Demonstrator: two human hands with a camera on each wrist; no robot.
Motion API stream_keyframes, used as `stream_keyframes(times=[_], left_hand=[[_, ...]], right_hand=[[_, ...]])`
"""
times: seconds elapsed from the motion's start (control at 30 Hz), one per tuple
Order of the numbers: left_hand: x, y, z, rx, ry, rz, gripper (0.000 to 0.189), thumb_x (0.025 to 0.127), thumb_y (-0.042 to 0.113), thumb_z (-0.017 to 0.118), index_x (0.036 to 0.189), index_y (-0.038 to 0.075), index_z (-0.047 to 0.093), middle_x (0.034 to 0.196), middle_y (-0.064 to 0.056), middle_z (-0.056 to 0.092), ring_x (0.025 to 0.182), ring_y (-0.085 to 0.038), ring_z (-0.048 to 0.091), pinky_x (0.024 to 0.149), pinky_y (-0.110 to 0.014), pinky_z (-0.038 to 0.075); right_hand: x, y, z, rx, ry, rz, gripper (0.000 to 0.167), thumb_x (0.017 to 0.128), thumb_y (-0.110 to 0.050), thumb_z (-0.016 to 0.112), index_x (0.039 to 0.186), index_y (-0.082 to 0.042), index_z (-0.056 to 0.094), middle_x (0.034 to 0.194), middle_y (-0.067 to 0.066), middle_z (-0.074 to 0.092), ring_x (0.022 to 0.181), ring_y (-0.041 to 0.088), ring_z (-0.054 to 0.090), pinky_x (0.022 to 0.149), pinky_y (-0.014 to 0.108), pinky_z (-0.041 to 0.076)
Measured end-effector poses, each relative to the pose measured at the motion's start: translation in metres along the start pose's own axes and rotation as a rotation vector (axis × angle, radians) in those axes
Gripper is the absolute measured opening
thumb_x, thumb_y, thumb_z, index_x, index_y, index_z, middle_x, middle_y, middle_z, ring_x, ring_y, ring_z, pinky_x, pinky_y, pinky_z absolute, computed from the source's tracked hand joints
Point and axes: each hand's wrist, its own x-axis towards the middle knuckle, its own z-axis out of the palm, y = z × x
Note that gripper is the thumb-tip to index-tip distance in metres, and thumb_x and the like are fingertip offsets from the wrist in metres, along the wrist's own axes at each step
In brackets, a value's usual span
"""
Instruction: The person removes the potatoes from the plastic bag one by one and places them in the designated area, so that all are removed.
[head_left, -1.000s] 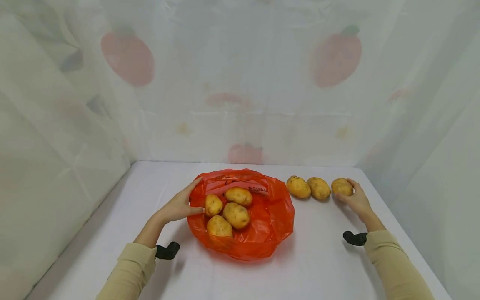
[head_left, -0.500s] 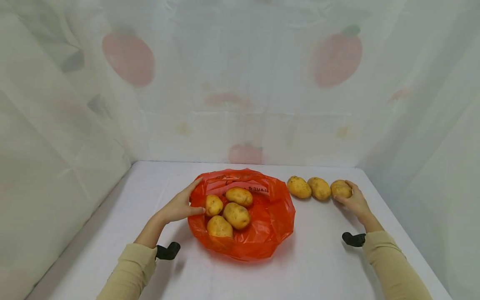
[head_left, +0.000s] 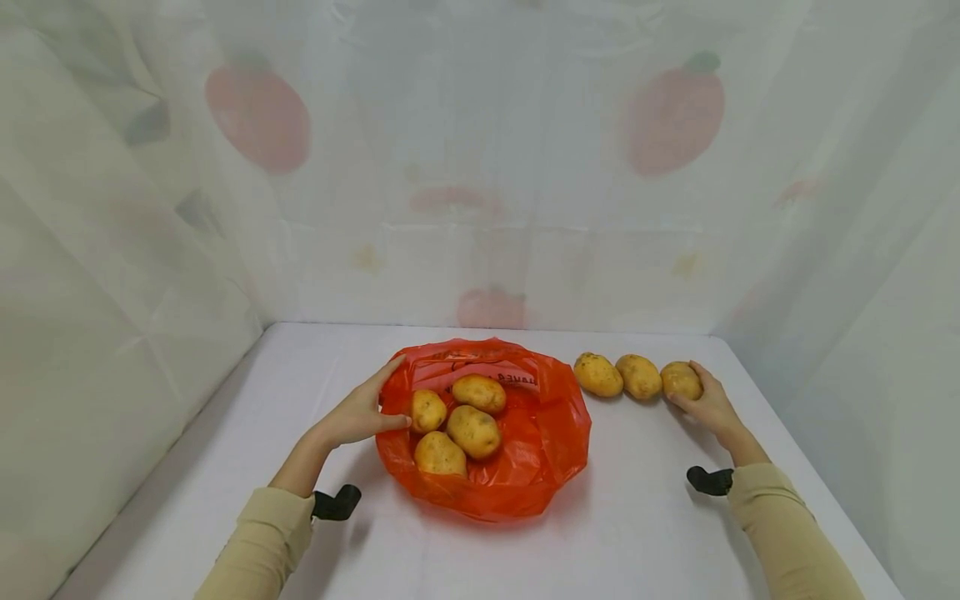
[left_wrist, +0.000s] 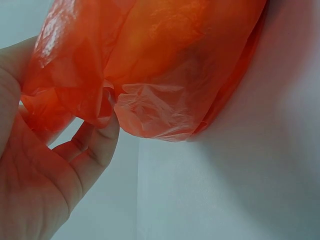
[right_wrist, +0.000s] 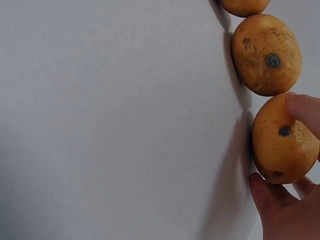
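A red plastic bag [head_left: 517,454] stands wide-mouthed on the table with several potatoes [head_left: 474,432] inside. At its left side my left hand [head_left: 358,412] holds the rim, the thumb over the near part. The left wrist view has the fingers [left_wrist: 102,145] curled round the thin red film. Over on the right, my right hand [head_left: 711,407] grips a potato [right_wrist: 280,142] between thumb and fingers, low at the table. Beside it lie two more potatoes, the middle one [head_left: 639,377] and the left one [head_left: 597,374]. In the right wrist view the gripped potato meets the middle one.
A white cloth covers the table [head_left: 637,517]. Pale sheeting with faded fruit prints hangs behind [head_left: 487,167] and along both sides. A black wrist mount sticks out inward from each sleeve.
The right hand has shifted slightly left with its potato, closing the gap to the middle potato. The left hand and the bag have stayed in place.
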Motion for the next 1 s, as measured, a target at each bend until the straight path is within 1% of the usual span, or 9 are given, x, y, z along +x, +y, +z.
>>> stream_keyframes(times=[0.17,0.3,0.4,0.5,0.63,0.7,0.87,0.93,1.0], left_hand=[[-0.001,0.003,0.001,-0.005,0.001,0.007,0.094,0.078,0.017,0.073,0.149,0.018,0.011,0.15,-0.016,0.022,0.13,-0.039,0.032,0.095,-0.054,0.041],[-0.008,0.023,-0.002,-0.009,-0.007,0.0,0.091,0.079,0.012,0.071,0.149,0.01,0.012,0.149,-0.021,0.022,0.129,-0.042,0.033,0.095,-0.055,0.041],[-0.013,0.037,-0.005,-0.014,-0.013,-0.005,0.09,0.08,0.01,0.07,0.148,0.008,0.012,0.148,-0.022,0.022,0.129,-0.042,0.033,0.095,-0.054,0.041],[-0.014,0.04,-0.005,-0.012,-0.015,-0.005,0.089,0.08,0.01,0.07,0.148,0.008,0.013,0.148,-0.022,0.022,0.13,-0.042,0.032,0.096,-0.054,0.04],[-0.012,0.034,-0.004,-0.012,-0.012,-0.005,0.09,0.079,0.01,0.07,0.148,0.008,0.012,0.148,-0.022,0.022,0.13,-0.042,0.031,0.096,-0.055,0.04],[-0.009,0.027,-0.002,-0.013,-0.007,-0.004,0.091,0.079,0.01,0.07,0.148,0.009,0.012,0.149,-0.021,0.022,0.13,-0.042,0.031,0.096,-0.056,0.039],[-0.001,0.005,0.001,-0.006,0.006,0.003,0.094,0.078,0.016,0.073,0.149,0.018,0.012,0.15,-0.016,0.022,0.13,-0.039,0.032,0.095,-0.054,0.041],[0.0,0.001,0.001,-0.005,0.01,0.002,0.094,0.078,0.018,0.074,0.149,0.02,0.012,0.15,-0.014,0.023,0.13,-0.038,0.032,0.094,-0.053,0.042],[0.0,0.0,0.0,-0.008,0.008,0.003,0.094,0.077,0.018,0.074,0.149,0.021,0.012,0.15,-0.013,0.022,0.131,-0.037,0.032,0.094,-0.053,0.042]], right_hand=[[-0.001,0.0,0.0,0.015,-0.022,-0.004,0.088,0.089,-0.022,0.059,0.144,0.007,-0.003,0.144,0.037,0.009,0.13,0.053,0.015,0.104,0.063,0.017],[-0.001,0.001,0.0,0.021,-0.028,-0.003,0.09,0.089,-0.023,0.059,0.144,0.006,-0.006,0.145,0.037,0.006,0.131,0.053,0.013,0.105,0.063,0.016],[-0.003,0.0,0.0,0.019,-0.03,0.004,0.091,0.089,-0.024,0.059,0.144,0.006,-0.007,0.145,0.037,0.005,0.131,0.053,0.012,0.105,0.063,0.015],[-0.005,-0.002,-0.001,0.014,-0.03,0.015,0.09,0.09,-0.025,0.058,0.143,0.006,-0.008,0.145,0.037,0.004,0.131,0.053,0.011,0.105,0.063,0.015],[-0.008,-0.004,-0.002,0.016,-0.032,0.011,0.09,0.091,-0.026,0.057,0.143,0.006,-0.008,0.145,0.036,0.005,0.132,0.052,0.011,0.106,0.063,0.015],[-0.009,-0.004,-0.002,0.02,-0.035,0.001,0.09,0.091,-0.026,0.057,0.143,0.007,-0.008,0.145,0.036,0.005,0.132,0.052,0.011,0.106,0.062,0.014],[-0.013,-0.006,-0.005,0.02,-0.031,-0.027,0.088,0.091,-0.027,0.057,0.143,0.008,-0.005,0.146,0.036,0.003,0.133,0.052,0.007,0.106,0.063,0.013],[-0.015,-0.008,-0.006,0.012,-0.026,-0.035,0.087,0.091,-0.026,0.057,0.143,0.008,-0.003,0.145,0.037,0.003,0.132,0.053,0.006,0.105,0.064,0.013],[-0.017,-0.01,-0.007,-0.004,-0.02,-0.044,0.086,0.09,-0.027,0.057,0.144,0.008,-0.001,0.145,0.037,0.004,0.132,0.053,0.005,0.104,0.065,0.014]])
